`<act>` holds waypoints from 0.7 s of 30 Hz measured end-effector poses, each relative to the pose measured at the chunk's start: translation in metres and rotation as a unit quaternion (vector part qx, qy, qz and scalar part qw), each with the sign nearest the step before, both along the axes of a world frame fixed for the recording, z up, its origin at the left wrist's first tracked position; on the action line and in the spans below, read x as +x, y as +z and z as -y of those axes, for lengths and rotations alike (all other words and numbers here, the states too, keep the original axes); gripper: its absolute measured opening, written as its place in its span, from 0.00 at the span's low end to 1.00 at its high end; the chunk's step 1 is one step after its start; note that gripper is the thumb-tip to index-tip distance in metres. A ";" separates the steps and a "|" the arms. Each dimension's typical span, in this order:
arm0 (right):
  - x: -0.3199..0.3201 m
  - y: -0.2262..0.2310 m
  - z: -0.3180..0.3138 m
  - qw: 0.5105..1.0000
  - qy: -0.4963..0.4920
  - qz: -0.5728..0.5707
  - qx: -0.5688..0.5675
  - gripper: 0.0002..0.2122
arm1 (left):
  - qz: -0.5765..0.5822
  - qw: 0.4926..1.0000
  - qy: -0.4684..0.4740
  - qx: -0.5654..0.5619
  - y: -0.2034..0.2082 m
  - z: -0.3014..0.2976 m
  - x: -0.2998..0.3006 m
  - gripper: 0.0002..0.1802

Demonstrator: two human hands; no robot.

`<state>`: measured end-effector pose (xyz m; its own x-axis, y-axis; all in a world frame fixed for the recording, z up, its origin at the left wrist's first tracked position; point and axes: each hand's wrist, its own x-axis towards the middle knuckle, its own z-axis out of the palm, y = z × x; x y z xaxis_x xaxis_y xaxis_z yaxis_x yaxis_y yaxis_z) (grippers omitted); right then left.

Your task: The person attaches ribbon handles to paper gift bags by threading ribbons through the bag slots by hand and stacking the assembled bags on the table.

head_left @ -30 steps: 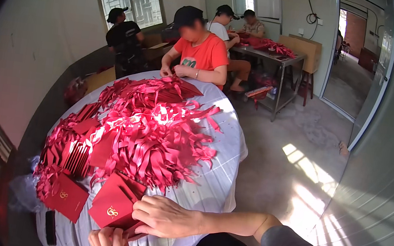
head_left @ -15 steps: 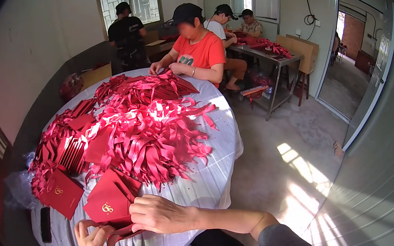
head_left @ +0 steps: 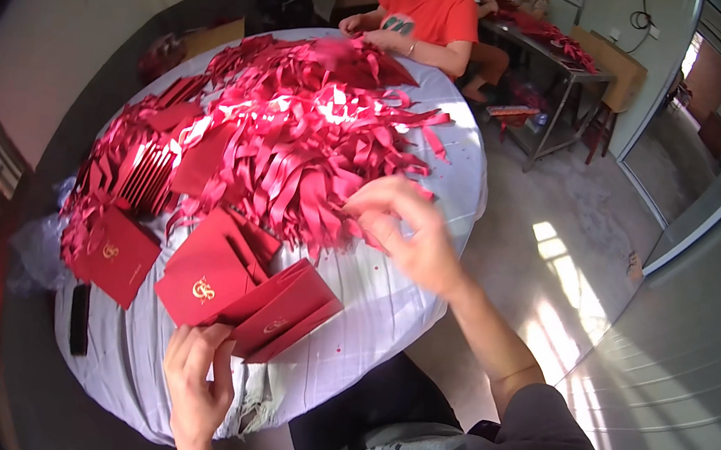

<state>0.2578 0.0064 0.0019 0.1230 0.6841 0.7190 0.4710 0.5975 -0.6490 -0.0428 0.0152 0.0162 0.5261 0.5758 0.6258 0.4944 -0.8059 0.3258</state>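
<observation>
A red paper bag [head_left: 281,313] with a gold emblem and folded sides lies near the table's front edge. My left hand [head_left: 199,377] has curled fingers at its lower left corner, the thumb and fingertips meeting its edge. Over the near right side of a heap of red ribbons [head_left: 295,166] reaches my right hand [head_left: 414,237], thumb apart from the bent fingers, fingertips at the ribbon ends. Nothing clearly shows in its grasp. Beside the bag lie more flat red paper bags [head_left: 199,272] with a gold emblem, partly overlapped by it.
Another red bag [head_left: 115,256] and a dark phone [head_left: 79,319] lie at the left on the white tablecloth [head_left: 344,350]. Across the table sits a co-worker in an orange-red shirt [head_left: 438,17]. A metal table [head_left: 572,71] with red goods stands at the back right.
My right hand has left the bag and moved up and right to the ribbons. The bag now lies further right with its sides spread. My left hand stays by it. The view has tilted down.
</observation>
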 end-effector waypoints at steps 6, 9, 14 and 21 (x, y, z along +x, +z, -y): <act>0.040 -0.044 -0.033 0.988 -0.110 -0.010 -0.104 0.06 | -0.002 0.999 0.026 0.021 -0.004 0.007 0.002 0.14; 0.030 -0.052 -0.049 0.982 -0.138 0.055 -0.116 0.11 | -0.011 0.999 0.027 0.028 -0.004 0.010 0.005 0.14; 0.033 -0.074 -0.060 0.971 -0.208 0.097 -0.066 0.05 | -0.012 0.999 0.032 0.017 -0.006 0.013 0.016 0.12; 0.010 -0.068 -0.033 0.996 -0.090 0.004 -0.007 0.02 | -0.055 0.996 0.037 0.052 0.004 0.020 0.012 0.06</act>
<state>0.2677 0.0394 -0.0663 0.2388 0.6606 0.7118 0.5757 0.4939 -0.6516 -0.0307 -0.0044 0.0198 0.5532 0.5502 0.6254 0.5818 -0.7925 0.1826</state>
